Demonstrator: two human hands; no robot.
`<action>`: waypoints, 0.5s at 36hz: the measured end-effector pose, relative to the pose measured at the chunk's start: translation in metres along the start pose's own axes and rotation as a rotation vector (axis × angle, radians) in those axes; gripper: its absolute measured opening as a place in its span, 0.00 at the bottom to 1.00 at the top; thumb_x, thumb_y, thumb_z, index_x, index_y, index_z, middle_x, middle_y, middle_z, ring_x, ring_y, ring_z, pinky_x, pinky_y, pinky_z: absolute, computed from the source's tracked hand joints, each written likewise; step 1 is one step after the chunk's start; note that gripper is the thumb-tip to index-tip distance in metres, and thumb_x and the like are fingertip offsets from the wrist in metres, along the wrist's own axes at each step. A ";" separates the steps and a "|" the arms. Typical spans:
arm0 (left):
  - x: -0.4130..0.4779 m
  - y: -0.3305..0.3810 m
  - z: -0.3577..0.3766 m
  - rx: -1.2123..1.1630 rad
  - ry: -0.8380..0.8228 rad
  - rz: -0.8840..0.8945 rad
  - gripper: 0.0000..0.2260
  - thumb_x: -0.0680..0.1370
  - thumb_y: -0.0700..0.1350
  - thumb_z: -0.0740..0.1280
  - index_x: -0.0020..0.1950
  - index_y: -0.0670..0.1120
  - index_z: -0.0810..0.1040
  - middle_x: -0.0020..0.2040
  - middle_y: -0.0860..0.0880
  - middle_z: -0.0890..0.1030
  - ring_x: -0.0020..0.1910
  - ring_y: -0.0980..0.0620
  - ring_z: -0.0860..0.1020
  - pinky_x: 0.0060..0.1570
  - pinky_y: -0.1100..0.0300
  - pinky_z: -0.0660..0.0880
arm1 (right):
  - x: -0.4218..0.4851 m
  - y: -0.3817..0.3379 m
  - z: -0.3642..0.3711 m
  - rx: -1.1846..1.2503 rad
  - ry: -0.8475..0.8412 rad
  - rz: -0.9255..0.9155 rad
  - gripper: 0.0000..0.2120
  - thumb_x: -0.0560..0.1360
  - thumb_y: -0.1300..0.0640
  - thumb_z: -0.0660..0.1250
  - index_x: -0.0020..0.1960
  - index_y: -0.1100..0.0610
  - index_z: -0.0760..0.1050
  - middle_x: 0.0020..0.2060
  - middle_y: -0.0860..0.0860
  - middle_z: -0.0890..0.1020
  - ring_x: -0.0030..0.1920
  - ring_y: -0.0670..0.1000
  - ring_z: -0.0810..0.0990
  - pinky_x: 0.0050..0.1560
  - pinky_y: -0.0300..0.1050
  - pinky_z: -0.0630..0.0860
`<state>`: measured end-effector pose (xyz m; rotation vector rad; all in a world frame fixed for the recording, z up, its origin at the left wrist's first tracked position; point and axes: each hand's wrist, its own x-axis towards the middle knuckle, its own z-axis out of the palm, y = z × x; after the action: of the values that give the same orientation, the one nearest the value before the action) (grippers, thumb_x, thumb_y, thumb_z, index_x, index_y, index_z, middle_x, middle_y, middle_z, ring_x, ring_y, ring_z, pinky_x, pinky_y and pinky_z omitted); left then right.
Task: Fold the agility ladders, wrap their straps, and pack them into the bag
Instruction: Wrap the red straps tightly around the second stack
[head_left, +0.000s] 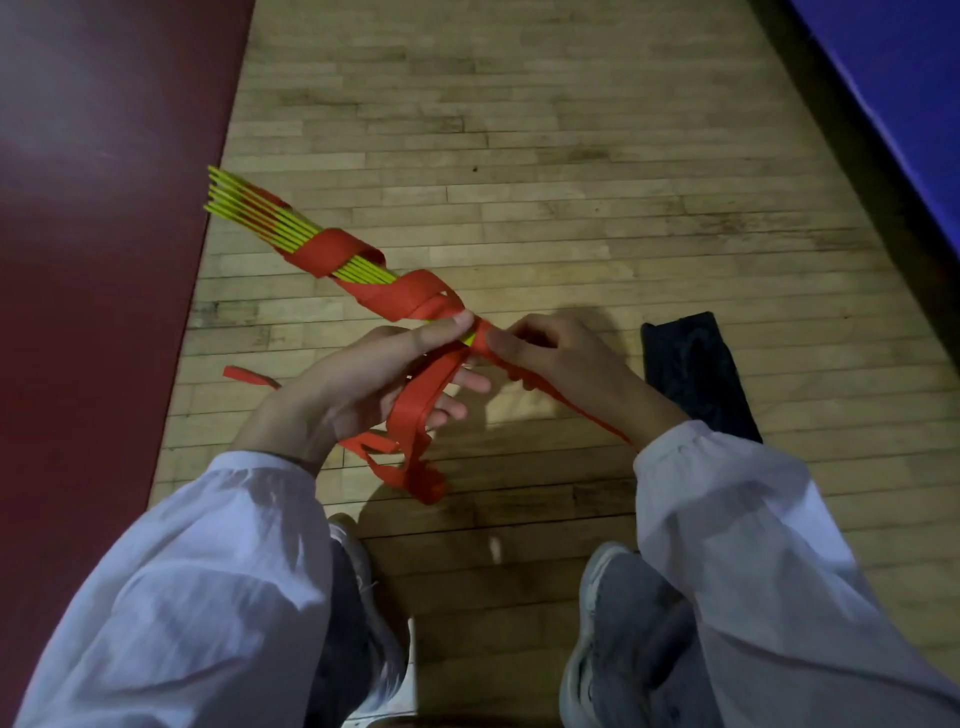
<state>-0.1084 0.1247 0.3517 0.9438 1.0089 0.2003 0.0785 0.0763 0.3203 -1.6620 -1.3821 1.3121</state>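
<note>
Bundle of yellow-green flat plastic ladder rungs (291, 228) is held above pale wood-strip floor (519, 156), long axis running from upper left, far from person, down to lower right at the hands. Wide red fabric strap (415, 296) spirals round it in two visible turns; far end of rungs fans out bare. Left hand (363, 379) is closed on near end w/ thumb pressed on top, lower fingers spread beneath, loose strap loops (415, 441) draped across palm and hanging toward floor. Right hand (550, 353) is just beside left, thumb and forefinger pinched on red strap at last turn; strap tail trails under right wrist. Both hands sit at same near end, so next turn likely goes right there, strap fed across axis by right hand while left steadies. Flat black fabric bag (696, 379) lies on floor right of right hand, nearer that hand; opening not discernible. Near tips of rungs hidden by fingers; count of loose loops unclear. Short red strap end (249, 375) shows at left, partly cut off by left hand.
</note>
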 end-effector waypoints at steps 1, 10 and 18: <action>0.001 0.000 0.000 -0.004 0.005 -0.002 0.29 0.69 0.59 0.66 0.62 0.40 0.77 0.50 0.41 0.84 0.32 0.51 0.81 0.29 0.63 0.79 | 0.001 0.001 0.001 -0.011 0.005 0.007 0.25 0.70 0.32 0.65 0.50 0.53 0.80 0.42 0.51 0.83 0.42 0.50 0.82 0.43 0.46 0.78; 0.006 -0.003 -0.002 -0.061 0.045 -0.002 0.21 0.76 0.56 0.64 0.56 0.39 0.79 0.46 0.41 0.84 0.29 0.53 0.79 0.25 0.65 0.75 | -0.001 0.000 0.007 -0.170 0.067 0.049 0.21 0.71 0.35 0.67 0.54 0.50 0.75 0.45 0.43 0.79 0.45 0.43 0.78 0.41 0.40 0.73; 0.008 -0.005 0.000 -0.034 0.147 0.100 0.15 0.81 0.50 0.60 0.49 0.39 0.78 0.33 0.45 0.79 0.23 0.54 0.71 0.22 0.65 0.68 | -0.003 0.000 0.009 -0.184 0.053 0.011 0.20 0.71 0.38 0.70 0.58 0.47 0.74 0.46 0.41 0.78 0.47 0.40 0.77 0.41 0.36 0.69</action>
<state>-0.1056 0.1261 0.3426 0.9599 1.0908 0.3737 0.0702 0.0723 0.3187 -1.8136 -1.5023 1.1667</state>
